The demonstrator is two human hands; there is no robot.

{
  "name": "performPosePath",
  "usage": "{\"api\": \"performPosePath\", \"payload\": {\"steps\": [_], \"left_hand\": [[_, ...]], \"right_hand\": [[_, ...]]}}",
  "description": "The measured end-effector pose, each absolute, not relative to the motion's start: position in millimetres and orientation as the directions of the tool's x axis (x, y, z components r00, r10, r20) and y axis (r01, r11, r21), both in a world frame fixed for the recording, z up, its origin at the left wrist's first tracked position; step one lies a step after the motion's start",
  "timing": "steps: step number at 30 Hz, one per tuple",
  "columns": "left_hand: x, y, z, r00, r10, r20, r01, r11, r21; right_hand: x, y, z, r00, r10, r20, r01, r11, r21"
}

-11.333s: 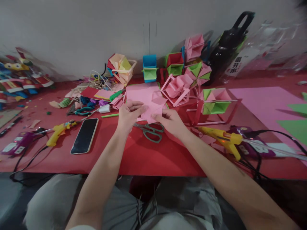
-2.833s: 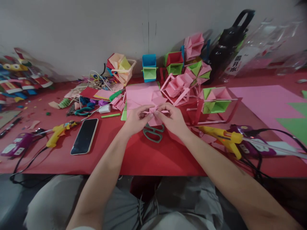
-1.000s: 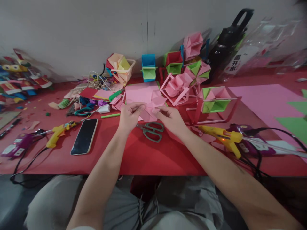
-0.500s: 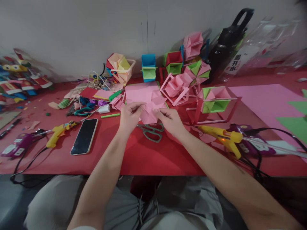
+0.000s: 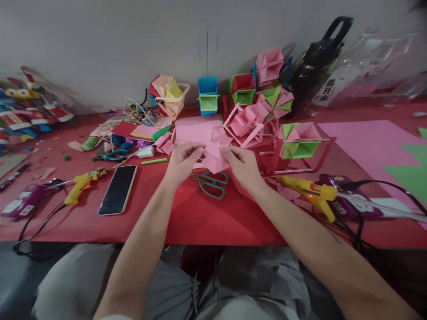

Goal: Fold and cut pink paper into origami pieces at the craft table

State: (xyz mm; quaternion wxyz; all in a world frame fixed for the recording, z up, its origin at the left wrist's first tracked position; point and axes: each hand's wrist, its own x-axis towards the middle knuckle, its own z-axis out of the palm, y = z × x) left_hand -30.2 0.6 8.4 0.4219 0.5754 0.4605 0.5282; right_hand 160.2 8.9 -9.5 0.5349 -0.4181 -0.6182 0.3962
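Observation:
Between my two hands is a small piece of pink paper (image 5: 215, 159) with creases in it. My left hand (image 5: 185, 160) pinches its left side between thumb and fingertips. On the opposite side, my right hand (image 5: 240, 163) pinches the right edge. The paper is held above the red table, in front of larger pink sheets (image 5: 191, 129) lying flat. Just below my hands lies a pair of scissors (image 5: 213, 186) with grey-green handles, its blades partly hidden.
Folded paper models (image 5: 300, 140) stand behind and to the right. Yellow glue guns (image 5: 310, 191) with cords lie on both sides. A phone (image 5: 118, 190) rests left of my arm. A black bottle (image 5: 312, 66) stands at the back right, craft scraps (image 5: 143, 131) at the back left.
The pink paper has turned and shifted slightly to the right between my hands. Both hands have moved a little to the right with it.

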Motion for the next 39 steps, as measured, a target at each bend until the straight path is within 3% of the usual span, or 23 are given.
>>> {"api": "performPosePath", "payload": {"steps": [11,16,25,30,36,39], "left_hand": [[-25,3,-1,0.029,0.981,0.193,0.112,-0.195,0.974],[-27,4,1,-0.011,0.971,0.241,0.137,-0.237,0.962],[-25,-6,8,0.306,0.948,0.086,0.235,-0.163,0.958],[-26,-6,7,0.173,0.984,0.052,0.208,-0.088,0.974],[-28,-7,11,0.245,0.969,-0.034,0.120,0.005,0.993],[-30,-5,11,0.208,0.978,0.002,0.102,-0.023,0.995]], "right_hand": [[158,2,2,-0.118,0.935,0.336,0.180,0.353,-0.918],[160,5,2,-0.261,0.915,0.307,0.227,0.367,-0.902],[162,4,-2,-0.345,0.891,0.294,0.290,0.400,-0.870],[162,5,1,-0.397,0.880,0.260,0.292,0.389,-0.874],[164,3,6,-0.416,0.879,0.235,0.263,0.363,-0.894],[165,4,8,-0.407,0.893,0.192,0.208,0.295,-0.933]]}}
